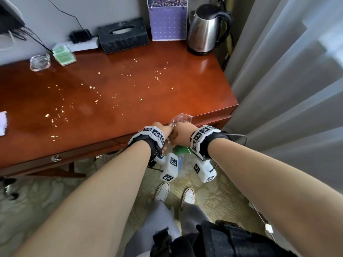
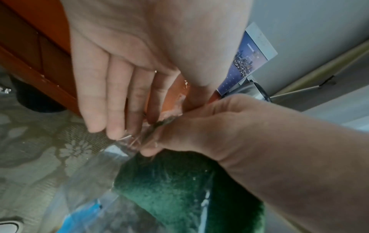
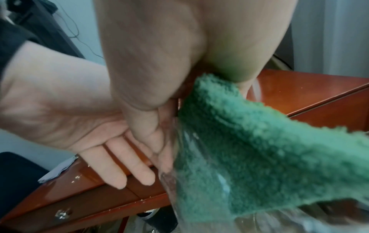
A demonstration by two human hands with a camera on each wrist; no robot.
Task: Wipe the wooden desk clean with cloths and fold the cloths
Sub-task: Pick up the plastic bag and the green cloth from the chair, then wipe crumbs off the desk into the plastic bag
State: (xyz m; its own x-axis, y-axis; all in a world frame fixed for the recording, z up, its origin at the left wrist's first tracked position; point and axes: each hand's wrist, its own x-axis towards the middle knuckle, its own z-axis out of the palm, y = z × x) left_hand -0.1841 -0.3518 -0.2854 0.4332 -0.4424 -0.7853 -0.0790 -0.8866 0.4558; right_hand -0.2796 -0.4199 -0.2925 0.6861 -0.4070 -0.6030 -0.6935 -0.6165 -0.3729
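I stand at the front right corner of the wooden desk [image 1: 167, 101], whose top is strewn with yellowish crumbs [image 1: 96, 100]. Both hands meet at the desk's edge on a clear plastic bag [image 1: 181, 118]. My left hand [image 1: 163, 129] pinches the bag's rim between thumb and index finger, the other fingers [image 2: 111, 110] straight. My right hand [image 1: 180, 135] is curled and grips the bag's mouth [image 2: 157, 126] beside it. A fluffy green cloth [image 3: 259, 141] hangs inside the bag [image 2: 175, 189] under the hands, below desk level. Something blue [image 2: 85, 212] lies lower in the bag.
Along the back wall stand a steel kettle [image 1: 207, 28], a calendar [image 1: 168, 21], a black tissue box [image 1: 123, 36], a green packet holder [image 1: 64, 55] and a glass ashtray [image 1: 40, 62]. A white sheet [image 1: 2, 123] lies at the left edge. Curtains [image 1: 287, 71] hang on the right.
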